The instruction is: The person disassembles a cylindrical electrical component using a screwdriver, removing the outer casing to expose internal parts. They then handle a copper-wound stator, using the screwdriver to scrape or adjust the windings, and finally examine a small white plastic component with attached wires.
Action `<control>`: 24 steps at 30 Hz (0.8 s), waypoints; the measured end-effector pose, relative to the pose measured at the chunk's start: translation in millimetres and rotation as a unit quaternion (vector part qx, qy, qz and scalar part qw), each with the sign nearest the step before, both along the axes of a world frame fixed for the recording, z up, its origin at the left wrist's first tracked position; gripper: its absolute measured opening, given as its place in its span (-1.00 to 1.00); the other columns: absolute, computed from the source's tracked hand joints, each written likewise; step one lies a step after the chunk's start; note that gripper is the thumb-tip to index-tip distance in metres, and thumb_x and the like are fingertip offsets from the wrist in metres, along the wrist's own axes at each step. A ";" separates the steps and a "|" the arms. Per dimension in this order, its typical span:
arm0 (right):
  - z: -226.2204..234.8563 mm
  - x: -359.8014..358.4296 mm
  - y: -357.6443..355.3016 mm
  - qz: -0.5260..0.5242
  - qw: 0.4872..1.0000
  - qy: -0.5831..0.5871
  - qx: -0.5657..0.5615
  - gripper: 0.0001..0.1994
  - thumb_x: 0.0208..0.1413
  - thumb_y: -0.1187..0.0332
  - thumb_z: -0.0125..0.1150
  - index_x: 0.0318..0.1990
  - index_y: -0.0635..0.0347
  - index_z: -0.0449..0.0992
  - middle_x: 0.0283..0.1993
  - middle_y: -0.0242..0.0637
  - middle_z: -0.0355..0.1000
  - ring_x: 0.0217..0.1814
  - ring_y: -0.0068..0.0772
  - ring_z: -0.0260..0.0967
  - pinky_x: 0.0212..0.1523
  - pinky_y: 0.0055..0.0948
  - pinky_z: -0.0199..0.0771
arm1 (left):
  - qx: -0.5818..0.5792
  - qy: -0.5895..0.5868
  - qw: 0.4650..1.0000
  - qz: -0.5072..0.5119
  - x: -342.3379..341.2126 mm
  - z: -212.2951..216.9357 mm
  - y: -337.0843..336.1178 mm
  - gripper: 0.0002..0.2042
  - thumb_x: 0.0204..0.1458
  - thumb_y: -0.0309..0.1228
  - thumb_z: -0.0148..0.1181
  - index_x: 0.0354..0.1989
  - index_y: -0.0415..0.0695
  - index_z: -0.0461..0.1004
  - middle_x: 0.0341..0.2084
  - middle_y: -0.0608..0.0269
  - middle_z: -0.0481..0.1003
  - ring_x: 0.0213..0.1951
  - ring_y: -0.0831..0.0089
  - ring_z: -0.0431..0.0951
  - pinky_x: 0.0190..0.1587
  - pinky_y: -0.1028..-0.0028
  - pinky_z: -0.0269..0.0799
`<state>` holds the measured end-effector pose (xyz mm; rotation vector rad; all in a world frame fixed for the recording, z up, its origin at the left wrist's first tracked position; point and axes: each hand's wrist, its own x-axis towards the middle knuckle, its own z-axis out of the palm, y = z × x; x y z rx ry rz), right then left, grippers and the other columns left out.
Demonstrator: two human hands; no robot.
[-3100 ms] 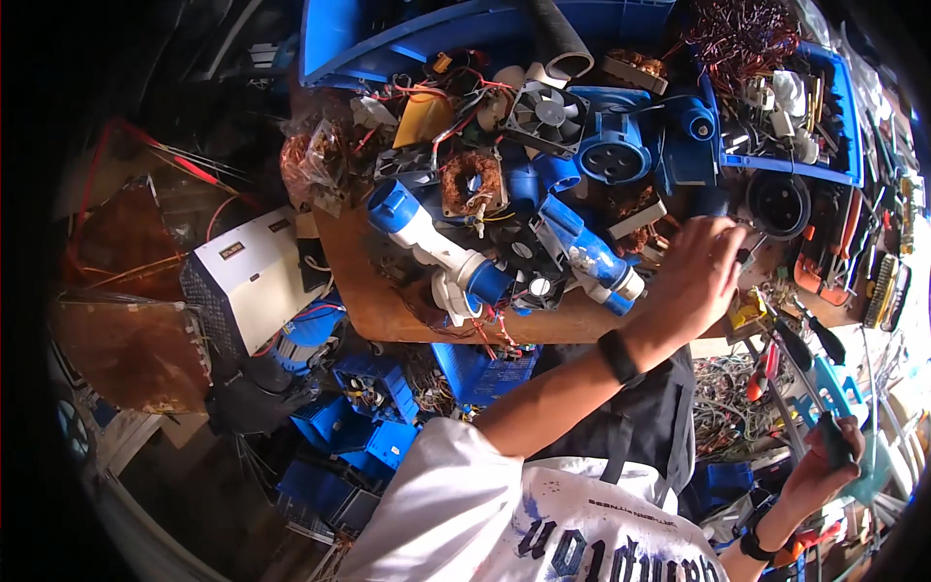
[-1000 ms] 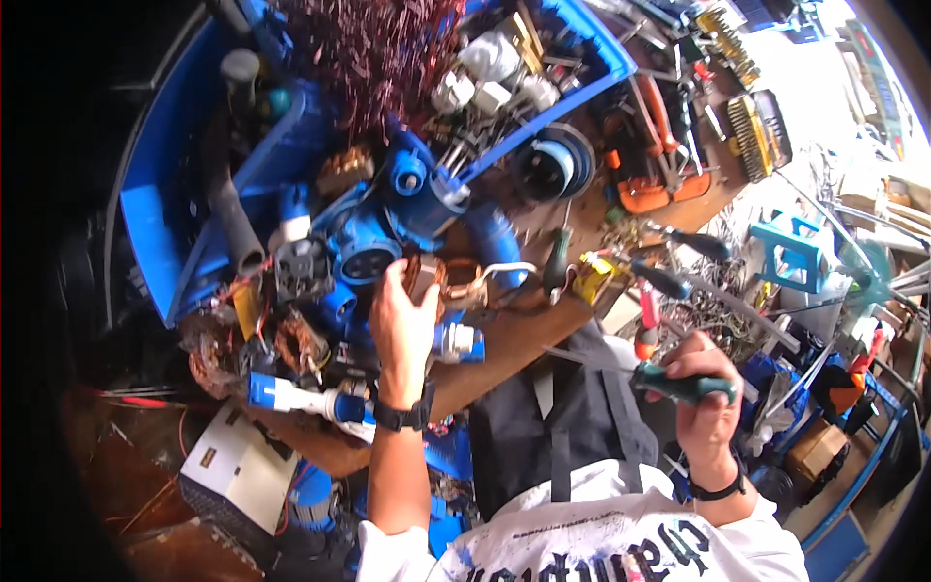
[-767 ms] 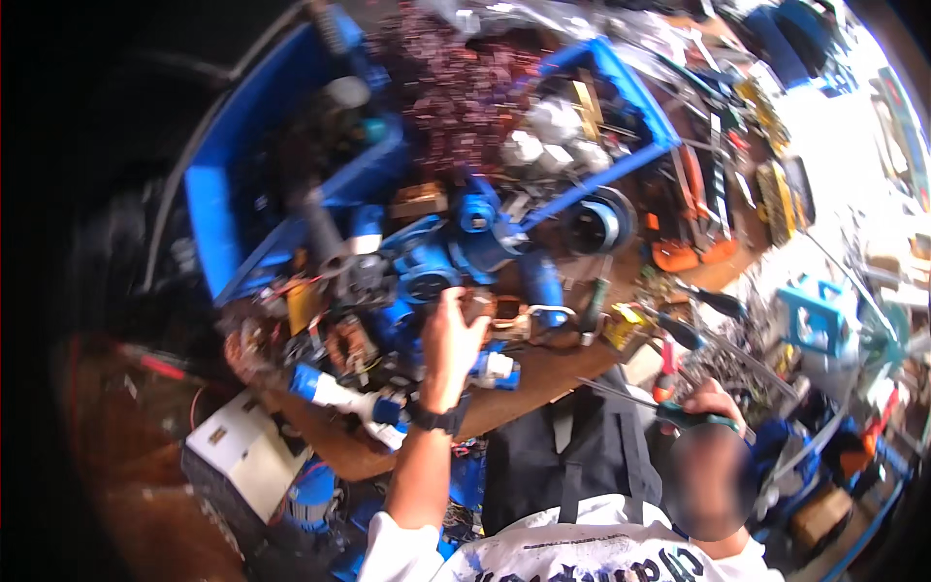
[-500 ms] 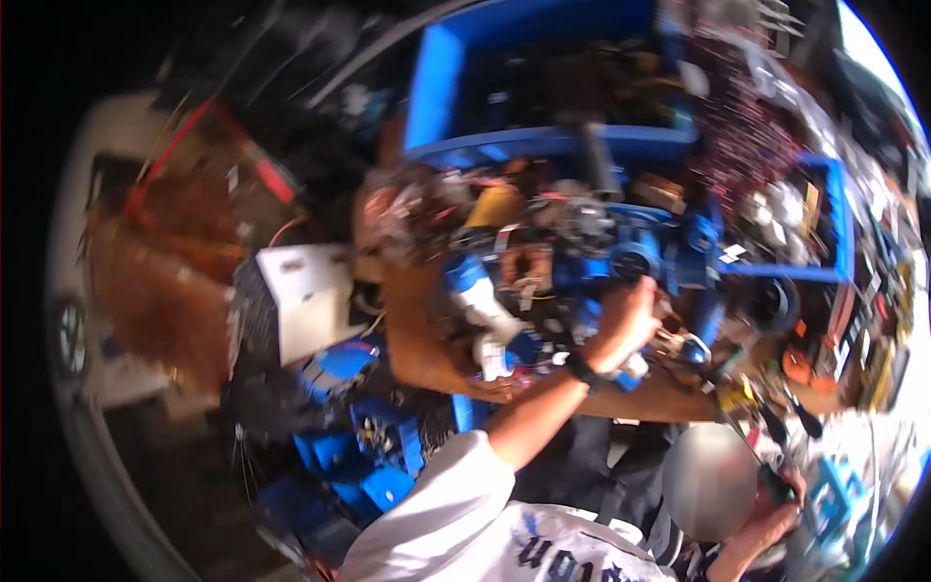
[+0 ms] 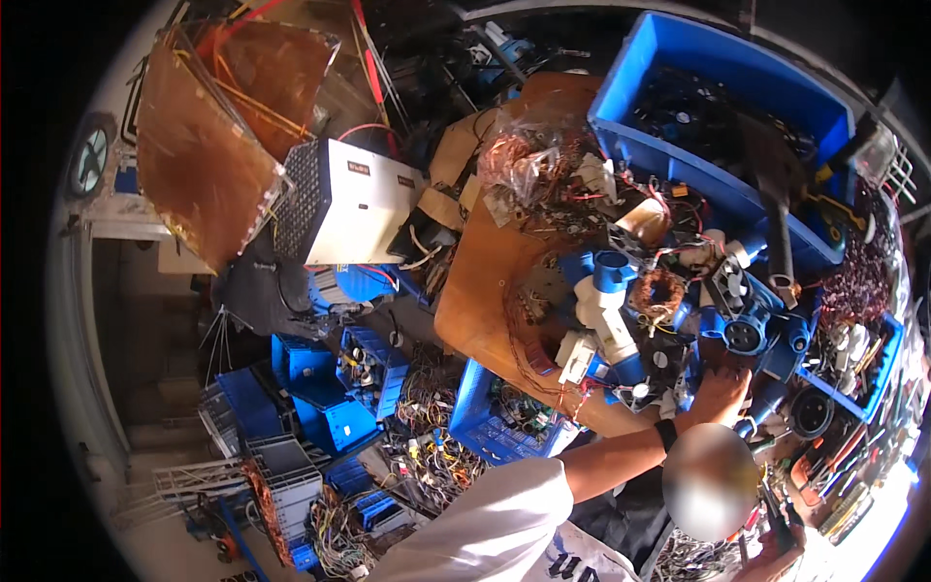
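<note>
My left hand (image 5: pixel 720 396), with a dark band at its wrist, reaches over the table to a blue round industrial socket (image 5: pixel 745 336). Its fingers are bent against the socket's near side, their tips partly hidden. Left of it lie a copper coil (image 5: pixel 658 293) and a white splitter (image 5: pixel 603 318) with blue ends. A dark ring-shaped part (image 5: pixel 811 412) is to the hand's right. Low at the right, in glare, my right hand (image 5: pixel 779 557) is closed round a dark-handled tool (image 5: pixel 779 506), whose kind is unclear. A blurred round patch covers the space between the hands.
A large blue bin (image 5: pixel 621 136) of dark parts stands at the back. A smaller blue crate (image 5: pixel 887 373) and hand tools (image 5: pixel 842 466) lie at the right. Blue bins (image 5: pixel 337 427) and cable heaps sit below the table's left edge (image 5: pixel 456 335), beside a white metal case (image 5: pixel 364 209).
My view has turned, so the table now appears tilted and further right, with more of the floor bins showing. My left hand stays at the blue socket. The right hand sits lower in view.
</note>
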<state>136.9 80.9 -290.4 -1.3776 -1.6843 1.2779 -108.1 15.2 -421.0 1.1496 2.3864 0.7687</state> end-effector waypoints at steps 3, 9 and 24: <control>1.0 -11.1 0.4 0.006 1.000 -0.004 0.006 -0.69 0.31 0.26 -0.16 -0.05 0.37 0.32 -0.08 -0.01 0.36 -0.10 -0.13 0.46 -0.20 -0.23 0.60 | 0.007 -0.063 0.998 0.026 0.8 1.2 -3.2 -0.49 -0.16 -0.39 0.26 -0.01 -0.31 0.28 -0.24 0.03 0.45 -0.12 0.16 0.42 -0.14 0.13 0.29; 0.6 -19.6 0.2 0.007 1.000 -0.008 0.009 -0.67 0.31 0.19 -0.18 -0.06 0.30 0.36 -0.08 -0.10 0.39 -0.07 -0.21 0.45 -0.13 -0.27 0.53 | 0.065 -0.123 0.989 0.051 6.8 15.4 -22.7 -0.56 -0.17 -0.49 0.27 -0.06 -0.21 0.28 -0.23 0.11 0.46 -0.11 0.18 0.44 -0.15 0.16 0.29; -10.3 -113.6 -31.1 0.029 0.982 0.137 -0.130 -0.83 0.19 0.29 0.12 -0.27 0.22 0.40 -0.08 -0.17 0.44 -0.13 -0.40 0.42 -0.09 -0.40 0.37 | 0.198 -0.123 0.972 -0.015 -38.5 126.5 -56.2 -0.54 -0.30 -0.47 0.48 -0.23 -0.11 0.33 -0.43 0.23 0.44 -0.37 0.23 0.45 -0.20 0.30 0.27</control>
